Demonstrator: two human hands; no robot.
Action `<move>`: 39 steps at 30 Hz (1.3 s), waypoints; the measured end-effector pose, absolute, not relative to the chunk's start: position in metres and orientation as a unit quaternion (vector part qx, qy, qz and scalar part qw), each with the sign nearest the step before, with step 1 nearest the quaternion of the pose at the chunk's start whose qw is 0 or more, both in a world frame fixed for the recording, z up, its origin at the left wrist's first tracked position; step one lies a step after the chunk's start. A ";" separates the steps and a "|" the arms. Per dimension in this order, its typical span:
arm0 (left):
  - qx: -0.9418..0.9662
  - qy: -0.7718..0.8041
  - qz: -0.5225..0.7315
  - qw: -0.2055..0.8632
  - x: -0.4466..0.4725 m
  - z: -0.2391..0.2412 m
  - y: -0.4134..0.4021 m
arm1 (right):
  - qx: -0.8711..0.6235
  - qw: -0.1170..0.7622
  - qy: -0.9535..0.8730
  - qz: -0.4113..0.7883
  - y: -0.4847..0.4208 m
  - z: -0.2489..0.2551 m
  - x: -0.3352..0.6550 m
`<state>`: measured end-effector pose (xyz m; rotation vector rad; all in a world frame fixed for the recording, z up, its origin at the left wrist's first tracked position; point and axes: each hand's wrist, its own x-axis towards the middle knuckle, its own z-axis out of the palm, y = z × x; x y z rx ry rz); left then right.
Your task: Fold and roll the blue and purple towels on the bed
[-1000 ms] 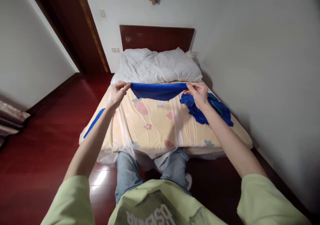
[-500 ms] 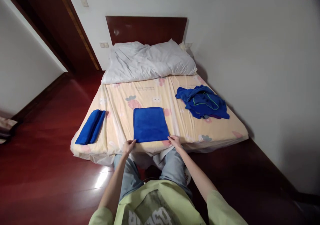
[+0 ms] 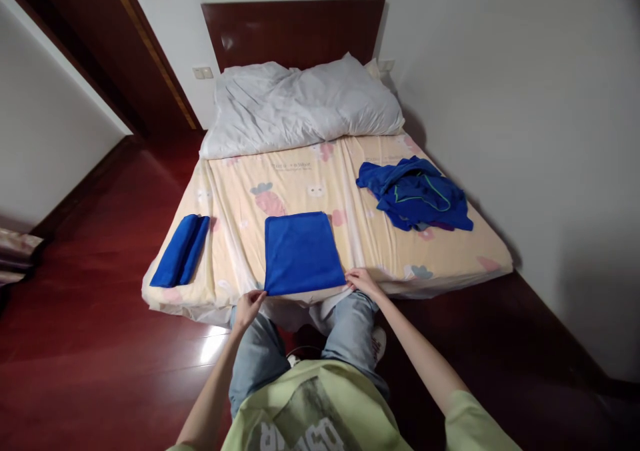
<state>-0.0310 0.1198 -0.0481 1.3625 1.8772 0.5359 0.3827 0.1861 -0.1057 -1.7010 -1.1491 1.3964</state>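
A blue cloth [image 3: 304, 252], folded into a flat square, lies near the front edge of the bed. My left hand [image 3: 250, 306] pinches its near left corner. At the near right corner, my right hand [image 3: 363, 281] has its fingers closed on the same cloth. To the left sits a rolled or folded bundle of blue cloth [image 3: 181, 251] in two thick lengths. A crumpled heap of blue cloths [image 3: 417, 194], one with a thin green edging, rests on the right side of the bed.
The bed [image 3: 235, 201] has a pale yellow sheet with carrot and rabbit prints. A rumpled white quilt [image 3: 300, 107] lies at its far end, before a dark wood headboard [image 3: 295, 31]. A wall [image 3: 540, 124] runs along the right; reddish floor [image 3: 100, 317] lies left.
Both hands have drawn the near corners of the square cloth slightly toward me, and its near edge sits lower. The view has tilted down a little.
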 end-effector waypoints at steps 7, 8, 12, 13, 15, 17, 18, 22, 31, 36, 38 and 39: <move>0.667 0.663 0.251 0.232 -0.038 -0.025 0.250 | -0.622 0.377 -0.601 0.332 0.297 -0.065 0.377; 0.686 0.645 0.247 0.227 -0.036 -0.024 0.277 | -0.609 0.361 -0.634 0.310 0.318 -0.060 0.371; 0.752 0.596 0.209 0.187 -0.025 -0.039 0.372 | -0.541 0.283 -0.758 0.229 0.393 -0.058 0.344; 0.763 0.589 0.193 0.182 -0.023 -0.046 0.390 | -0.524 0.258 -0.782 0.219 0.408 -0.062 0.338; 0.779 0.577 0.160 0.186 -0.020 -0.060 0.415 | -0.500 0.200 -0.814 0.217 0.433 -0.075 0.331; 0.789 0.565 0.136 0.201 -0.020 -0.071 0.430 | -0.486 0.145 -0.832 0.224 0.452 -0.090 0.331; 0.790 0.561 0.132 0.208 -0.020 -0.076 0.435 | -0.483 0.125 -0.837 0.225 0.459 -0.097 0.333; 0.771 0.574 0.155 0.227 -0.024 -0.088 0.448 | -0.483 0.097 -0.840 0.227 0.478 -0.112 0.346; 0.728 0.607 0.207 0.244 -0.029 -0.087 0.449 | -0.463 0.131 -0.838 0.256 0.468 -0.095 0.347; 0.721 0.630 0.195 0.212 -0.030 -0.082 0.445 | -0.544 0.192 -0.771 0.269 0.467 -0.095 0.341; 0.722 0.640 0.184 0.189 -0.029 -0.081 0.446 | -0.563 0.196 -0.761 0.256 0.468 -0.097 0.338; 0.721 0.645 0.179 0.178 -0.028 -0.081 0.447 | -0.571 0.198 -0.758 0.248 0.468 -0.098 0.336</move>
